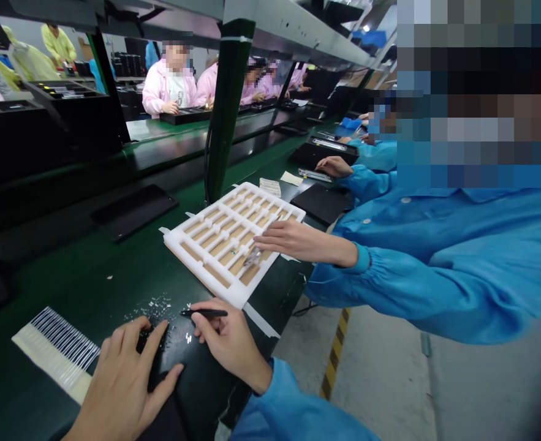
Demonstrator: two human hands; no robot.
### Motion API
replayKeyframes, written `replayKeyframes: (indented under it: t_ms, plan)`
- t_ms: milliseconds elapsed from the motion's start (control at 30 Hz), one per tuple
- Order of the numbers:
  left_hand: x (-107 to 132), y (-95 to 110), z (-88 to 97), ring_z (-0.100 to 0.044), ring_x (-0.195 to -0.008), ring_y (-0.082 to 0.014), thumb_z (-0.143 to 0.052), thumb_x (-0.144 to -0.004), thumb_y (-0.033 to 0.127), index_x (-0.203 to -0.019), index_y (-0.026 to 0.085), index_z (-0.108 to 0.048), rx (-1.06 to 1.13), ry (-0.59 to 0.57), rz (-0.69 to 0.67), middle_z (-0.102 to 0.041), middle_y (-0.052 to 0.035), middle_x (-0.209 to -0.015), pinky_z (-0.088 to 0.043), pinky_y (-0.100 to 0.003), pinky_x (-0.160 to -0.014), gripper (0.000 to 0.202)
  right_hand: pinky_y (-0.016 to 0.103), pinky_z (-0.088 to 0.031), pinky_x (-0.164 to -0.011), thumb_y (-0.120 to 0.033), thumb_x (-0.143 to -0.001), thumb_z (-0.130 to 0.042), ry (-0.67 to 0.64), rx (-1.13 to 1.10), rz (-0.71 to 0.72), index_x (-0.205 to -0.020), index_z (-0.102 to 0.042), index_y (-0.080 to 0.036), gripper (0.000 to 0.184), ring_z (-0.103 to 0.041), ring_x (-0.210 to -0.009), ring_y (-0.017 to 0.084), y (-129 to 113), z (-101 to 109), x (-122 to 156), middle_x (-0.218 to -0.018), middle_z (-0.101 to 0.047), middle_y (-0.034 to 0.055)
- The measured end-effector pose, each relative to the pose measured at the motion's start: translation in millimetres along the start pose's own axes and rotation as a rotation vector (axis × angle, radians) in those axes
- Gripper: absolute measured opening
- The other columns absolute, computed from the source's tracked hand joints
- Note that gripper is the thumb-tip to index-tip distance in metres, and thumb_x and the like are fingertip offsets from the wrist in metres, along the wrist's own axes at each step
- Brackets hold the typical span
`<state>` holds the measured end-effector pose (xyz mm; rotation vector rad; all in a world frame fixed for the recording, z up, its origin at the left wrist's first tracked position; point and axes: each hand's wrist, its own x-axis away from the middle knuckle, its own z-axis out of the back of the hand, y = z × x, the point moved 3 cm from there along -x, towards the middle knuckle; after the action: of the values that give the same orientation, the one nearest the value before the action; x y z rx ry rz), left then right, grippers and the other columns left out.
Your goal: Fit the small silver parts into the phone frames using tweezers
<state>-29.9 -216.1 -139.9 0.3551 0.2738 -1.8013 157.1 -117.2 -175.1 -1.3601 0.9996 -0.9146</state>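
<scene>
My left hand (125, 380) lies flat on the dark green bench, fingers spread, its fingertips on a small black object I cannot make out. My right hand (226, 343) is closed on black tweezers (203, 313), whose tips point left at several tiny white parts (160, 304) scattered on the bench. Just beyond stands a white foam tray (176, 242) with rows of slots. A co-worker's hand (293, 240) in a blue sleeve rests on that tray, holding silver tweezers (252, 257).
A striped black-and-white label sheet (56, 346) lies at my left. A black flat panel (132, 211) sits on the conveyor behind. A green post (226, 110) rises beside the tray. More workers in blue and pink sit along the line. The bench edge drops to the floor at right.
</scene>
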Motion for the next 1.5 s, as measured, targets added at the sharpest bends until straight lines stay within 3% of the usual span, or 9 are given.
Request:
replayKeyframes:
  t_ms: [333,500,767,1100,1333,1500]
  plan:
    - [2,-1,0.8,-0.06,-0.11,-0.0353,-0.063,-0.1,0.056,-0.14,0.019,-0.065,0.016,-0.006,0.004,-0.059,-0.0166,-0.124,-0.051,-0.048,-0.087,0.054,0.023,-0.054,-0.049,-0.035,-0.098,-0.075,-0.027,0.006,0.013,-0.108,-0.084,-0.019,0.021,-0.07,-0.061,0.014,-3,4,-1,-0.097,-0.075,0.0068]
    - [0,1,0.3,-0.059,-0.11,-0.0358,-0.061,-0.102,0.056,-0.14,0.017,-0.064,0.002,-0.012,-0.007,-0.057,-0.0176,-0.125,-0.053,-0.05,-0.086,0.054,0.026,-0.06,-0.057,-0.037,-0.098,-0.075,0.01,0.007,0.027,-0.11,-0.083,-0.019,0.022,-0.071,-0.068,0.016,-1,15,3,-0.098,-0.072,0.0073]
    - [-1,2,1.5,-0.059,-0.108,-0.0359,-0.061,-0.102,0.055,-0.139,0.016,-0.063,0.002,0.0,-0.015,-0.057,-0.0177,-0.124,-0.053,-0.051,-0.084,0.054,0.03,-0.061,-0.063,-0.034,-0.099,-0.075,-0.07,0.03,0.072,-0.109,-0.085,-0.022,0.018,-0.071,-0.074,0.017,-8,15,2,-0.105,-0.072,0.008]
    - [-1,2,3.9,-0.059,-0.108,-0.0347,-0.063,-0.101,0.052,-0.139,0.018,-0.065,0.015,0.009,-0.01,-0.058,-0.017,-0.124,-0.052,-0.048,-0.086,0.051,0.028,-0.059,-0.06,-0.033,-0.096,-0.077,-0.079,0.005,0.014,-0.104,-0.085,-0.022,0.016,-0.07,-0.071,0.015,-8,15,0,-0.102,-0.071,0.0067]
    - [-3,1,1.3,-0.059,-0.113,-0.0357,-0.065,-0.1,0.051,-0.142,0.022,-0.066,0.016,-0.019,-0.01,-0.057,-0.0172,-0.127,-0.053,-0.049,-0.086,0.051,0.026,-0.059,-0.057,-0.044,-0.093,-0.081,-0.1,-0.06,-0.042,-0.099,-0.083,-0.018,0.027,-0.069,-0.067,0.015,-5,6,-3,-0.093,-0.069,0.0042]
    - [-4,0,1.0,-0.059,-0.115,-0.0364,-0.065,-0.1,0.05,-0.144,0.028,-0.067,0.011,-0.032,-0.027,-0.056,-0.0174,-0.13,-0.054,-0.05,-0.086,0.049,0.026,-0.059,-0.054,-0.052,-0.091,-0.083,-0.141,-0.095,-0.11,-0.101,-0.078,-0.016,0.038,-0.066,-0.058,0.014,0,0,-7,-0.072,-0.066,-0.0008]
